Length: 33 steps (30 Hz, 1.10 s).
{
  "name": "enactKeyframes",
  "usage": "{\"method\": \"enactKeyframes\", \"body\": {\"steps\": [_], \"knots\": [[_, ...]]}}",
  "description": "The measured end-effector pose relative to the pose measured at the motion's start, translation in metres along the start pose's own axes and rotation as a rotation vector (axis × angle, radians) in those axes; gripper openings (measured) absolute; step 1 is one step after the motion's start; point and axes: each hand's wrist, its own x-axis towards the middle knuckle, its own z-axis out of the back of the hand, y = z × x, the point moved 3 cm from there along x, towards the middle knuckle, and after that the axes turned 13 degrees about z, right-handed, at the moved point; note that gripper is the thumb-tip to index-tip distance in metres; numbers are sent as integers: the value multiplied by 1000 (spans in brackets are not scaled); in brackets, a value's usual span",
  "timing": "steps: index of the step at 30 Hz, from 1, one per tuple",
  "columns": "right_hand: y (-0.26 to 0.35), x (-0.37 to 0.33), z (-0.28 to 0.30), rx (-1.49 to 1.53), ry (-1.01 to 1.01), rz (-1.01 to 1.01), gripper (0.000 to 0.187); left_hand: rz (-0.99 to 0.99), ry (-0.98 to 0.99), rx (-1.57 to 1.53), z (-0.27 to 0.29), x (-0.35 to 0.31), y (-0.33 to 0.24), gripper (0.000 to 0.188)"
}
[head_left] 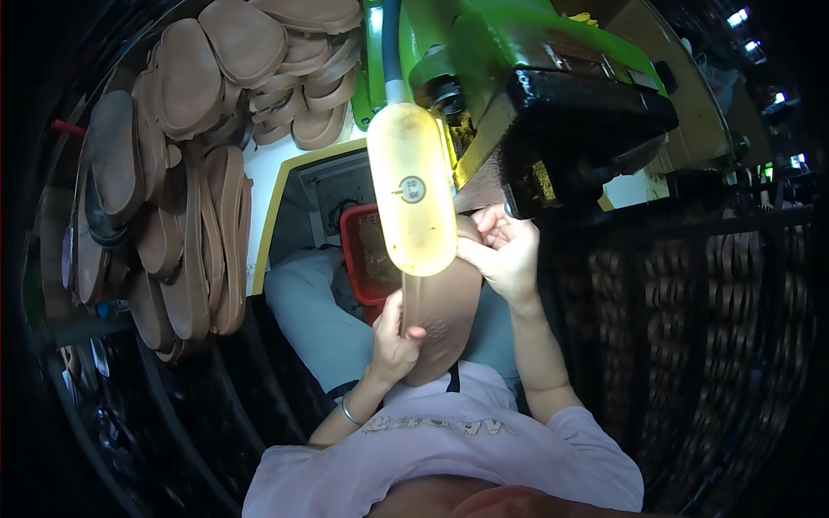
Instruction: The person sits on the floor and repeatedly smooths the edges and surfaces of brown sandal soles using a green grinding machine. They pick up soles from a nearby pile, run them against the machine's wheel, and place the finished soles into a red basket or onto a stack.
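In front of my chest is a brown slipper (453, 315), its sole side showing small raised dots. My left hand (395, 341) is closed around its left edge, thumb pointing right. At the far end of the slipper my right hand (511, 255) is closed, thumb and fingers pinching the edge beside the machine's working part. A lit yellow oval lamp (414, 233) hangs above and hides the slipper's far left part. The green sewing-type machine (553, 43) has a black head (587, 129) just beyond my right hand.
Piles of brown slippers (186, 78) lie on the table at the left, more of them hanging over its edge. Below the table opening stands a red bin (361, 268) by my knees. Racks of brown slippers (665, 328) fill the right side. A cardboard box (691, 95) stands behind the machine.
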Motion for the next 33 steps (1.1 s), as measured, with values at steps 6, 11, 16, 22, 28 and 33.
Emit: {"method": "enactKeyframes", "body": {"steps": [6,11,16,22,28,33], "knots": [[-11,-17,27,24,-116,145,41,-160,151,293,-20,60,-39,42],[-14,-36,42,-171,-197,138,41,-176,145,277,-41,90,-48,34],[-13,-64,26,-120,-179,181,53,-54,87,-6,-42,78,-24,31],[-7,-54,18,-280,24,177,49,-64,-90,-88,-23,59,-8,28],[-9,-49,17,-177,140,55,44,-254,-276,-262,-16,60,2,37],[-51,-122,66,-57,254,-341,46,-114,0,-180,-36,61,-3,40]]}}
